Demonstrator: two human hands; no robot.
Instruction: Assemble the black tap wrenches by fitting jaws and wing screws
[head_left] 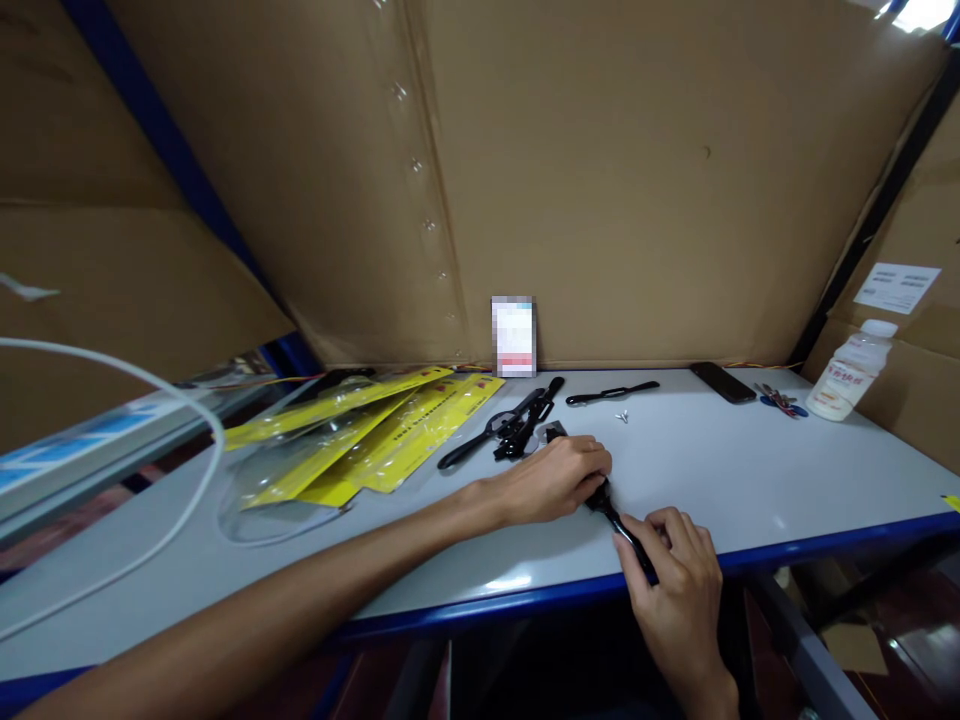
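Observation:
A black spokeshave (621,530) lies slantwise near the front edge of the table, between my two hands. My left hand (559,478) is closed over its middle and far part, so much of the body there is hidden. The near handle is pinched between the thumb and fingers of my right hand (675,575). Just beyond my left hand rest several more black spokeshaves and parts (521,425) in a loose pile. Another black spokeshave body (613,392) lies apart at the back, with small silver screws (622,416) in front of it.
Yellow cards with clear plastic packaging (397,440) spread over the left side of the table (720,450). A phone with a lit screen (514,338) leans on the cardboard wall. At the right are a dark phone (722,382), keys (776,400) and a bottle (851,372). A white cable (214,420) loops at left.

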